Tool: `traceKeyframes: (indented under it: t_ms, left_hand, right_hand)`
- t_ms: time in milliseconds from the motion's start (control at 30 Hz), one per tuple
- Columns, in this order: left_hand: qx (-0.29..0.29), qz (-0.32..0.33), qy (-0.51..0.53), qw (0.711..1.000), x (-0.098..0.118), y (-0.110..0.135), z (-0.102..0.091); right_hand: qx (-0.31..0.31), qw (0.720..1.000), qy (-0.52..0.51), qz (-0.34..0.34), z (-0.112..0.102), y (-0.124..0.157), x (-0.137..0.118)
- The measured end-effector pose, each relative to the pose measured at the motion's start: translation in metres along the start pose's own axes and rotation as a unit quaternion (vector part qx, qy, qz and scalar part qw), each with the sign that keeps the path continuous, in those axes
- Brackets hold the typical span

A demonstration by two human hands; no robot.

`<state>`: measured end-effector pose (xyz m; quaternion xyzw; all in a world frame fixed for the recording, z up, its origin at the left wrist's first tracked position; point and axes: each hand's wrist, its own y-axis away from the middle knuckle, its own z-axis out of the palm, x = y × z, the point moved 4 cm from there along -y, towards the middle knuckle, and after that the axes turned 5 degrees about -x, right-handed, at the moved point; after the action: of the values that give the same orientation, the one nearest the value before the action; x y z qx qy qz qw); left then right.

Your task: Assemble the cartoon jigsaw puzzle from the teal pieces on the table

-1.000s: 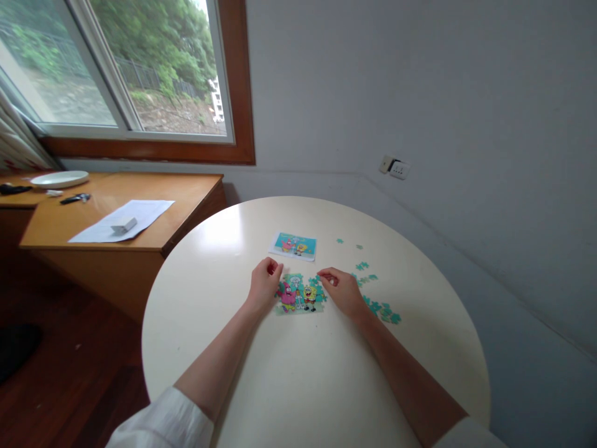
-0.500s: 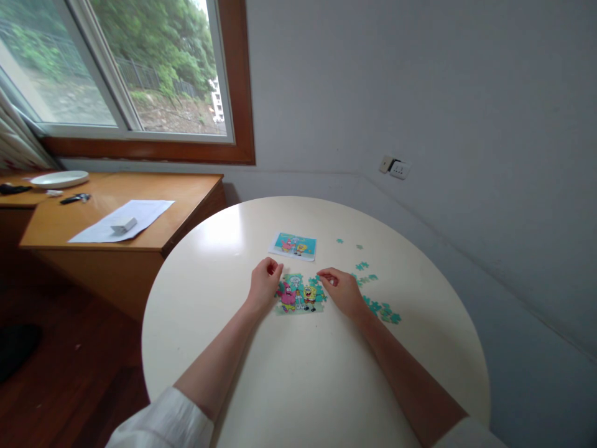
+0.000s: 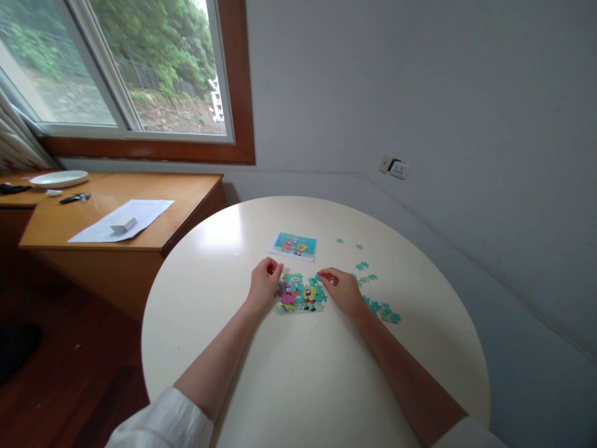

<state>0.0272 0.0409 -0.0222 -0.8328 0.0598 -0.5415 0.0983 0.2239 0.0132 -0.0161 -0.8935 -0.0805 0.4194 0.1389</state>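
Lying just nearside of the picture card, the part-built puzzle could be jarred apart if nudged by the curled left hand or pinched right hand beside it, any grip being indiscernible.

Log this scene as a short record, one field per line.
Surface: round white table
Left hand: curled at the left edge of the partly built puzzle
Right hand: at the puzzle's upper right; any held piece unclear
Loose pieces: on the table, right of the puzzle
Picture card: beyond the puzzle
Background: wooden desk, white plate
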Motion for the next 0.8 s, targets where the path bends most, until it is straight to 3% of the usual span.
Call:
traceKeyframes:
  t_ms: [100,233,367,600,800]
  left_hand:
    - [0.001,0.008,-0.026,1.0,0.0,0.0,0.0]
    - [-0.005,0.08,-0.102,0.992,0.013,0.005,0.001]
    - [-0.051,0.141,-0.123,0.981,0.027,0.013,0.008]
    - [-0.138,0.153,-0.121,0.971,0.033,0.02,0.019]
    - [-0.145,0.159,-0.12,0.969,0.036,0.022,0.02]
  right_hand:
    - [-0.002,1.0,-0.027,0.006,0.002,-0.001,0.003]
    - [-0.014,0.994,-0.104,0.034,0.006,-0.002,0.01]
    - [-0.029,0.978,-0.198,0.053,0.01,-0.002,0.009]
    - [-0.042,0.957,-0.28,0.064,0.011,-0.001,0.0]
    - [-0.045,0.95,-0.303,0.065,0.013,0.0,-0.002]
